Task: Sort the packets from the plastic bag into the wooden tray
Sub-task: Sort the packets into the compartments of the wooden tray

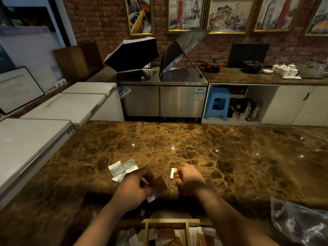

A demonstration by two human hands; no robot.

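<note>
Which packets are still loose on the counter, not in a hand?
The pale grey-white packets lying beyond the left hand; the brown packet and orange packet are held.

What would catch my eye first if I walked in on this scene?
Probably the two hands at centre, the left hand holding a brown packet and the right hand an orange one, above the marble counter. Next, two open umbrellas on the steel cabinet behind.

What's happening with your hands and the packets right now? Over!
Left hand holds brown packet. Right hand holds orange packet. Wooden tray partly filled. Grey packets wait on counter. Nothing blocking.
</note>
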